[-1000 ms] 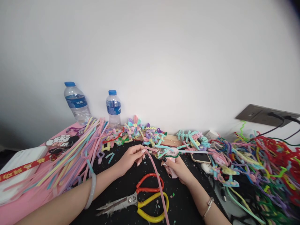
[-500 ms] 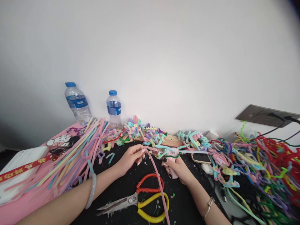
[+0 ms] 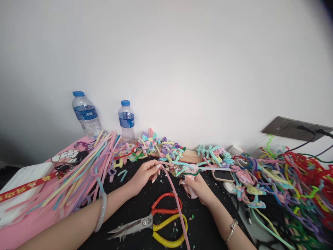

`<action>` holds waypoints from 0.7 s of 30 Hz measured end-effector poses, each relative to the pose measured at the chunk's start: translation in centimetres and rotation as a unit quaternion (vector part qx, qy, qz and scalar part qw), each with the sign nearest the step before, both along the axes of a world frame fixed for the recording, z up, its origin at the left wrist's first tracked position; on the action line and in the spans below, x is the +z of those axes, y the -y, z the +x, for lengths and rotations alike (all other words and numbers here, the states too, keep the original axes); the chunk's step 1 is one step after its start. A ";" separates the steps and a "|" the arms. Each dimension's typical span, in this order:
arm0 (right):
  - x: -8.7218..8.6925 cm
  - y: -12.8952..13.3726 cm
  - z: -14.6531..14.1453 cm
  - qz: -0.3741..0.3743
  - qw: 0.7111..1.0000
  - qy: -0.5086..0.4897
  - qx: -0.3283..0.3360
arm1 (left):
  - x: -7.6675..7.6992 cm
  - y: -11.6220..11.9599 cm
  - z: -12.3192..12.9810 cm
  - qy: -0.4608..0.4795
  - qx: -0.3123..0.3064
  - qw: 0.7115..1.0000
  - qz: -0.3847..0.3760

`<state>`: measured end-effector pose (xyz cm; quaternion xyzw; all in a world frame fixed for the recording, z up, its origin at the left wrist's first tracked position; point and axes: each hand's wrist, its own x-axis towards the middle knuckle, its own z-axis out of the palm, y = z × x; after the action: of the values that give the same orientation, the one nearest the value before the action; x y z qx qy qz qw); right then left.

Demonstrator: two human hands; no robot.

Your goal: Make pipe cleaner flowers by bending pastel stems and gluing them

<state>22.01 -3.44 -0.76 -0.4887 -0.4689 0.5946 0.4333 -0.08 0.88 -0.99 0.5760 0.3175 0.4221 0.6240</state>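
My left hand (image 3: 147, 175) pinches the upper end of a long pink pipe cleaner (image 3: 174, 194), which hangs down toward me across the scissors' handles. Close by on the right, my right hand (image 3: 194, 186) is closed around a small pale object (image 3: 192, 193), mostly hidden by the fingers. Scissors (image 3: 145, 222) with one red and one yellow handle lie on the black surface below both hands, blades toward the left. Just above my hands are bent pipe cleaner pieces (image 3: 186, 169) in pink, mint and green.
Loose pastel pipe cleaners (image 3: 78, 173) spread over the pink surface at left. Two water bottles (image 3: 127, 119) stand by the wall. A phone (image 3: 223, 175) and a white mouse (image 3: 229, 187) are right of my hands, beside a large tangled heap of pipe cleaners (image 3: 293, 187).
My left hand and the end of the pink pipe cleaner have shifted very slightly left. My right hand looks unmoved.
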 end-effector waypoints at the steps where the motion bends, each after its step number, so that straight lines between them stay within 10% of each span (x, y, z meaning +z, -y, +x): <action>1: 0.0 0.0 0.0 -0.001 1.000 0.001 0.001 | 0.0 0.0 0.0 0.000 0.002 1.000 -0.002; 21: -0.1 -0.1 0.2 0.004 1.000 0.005 0.006 | 0.3 0.0 0.0 0.011 0.018 1.000 -0.014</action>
<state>22.16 -3.33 -0.83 -0.4875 -0.4760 0.5929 0.4292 -0.10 0.88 -0.73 0.5567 0.3267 0.4347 0.6281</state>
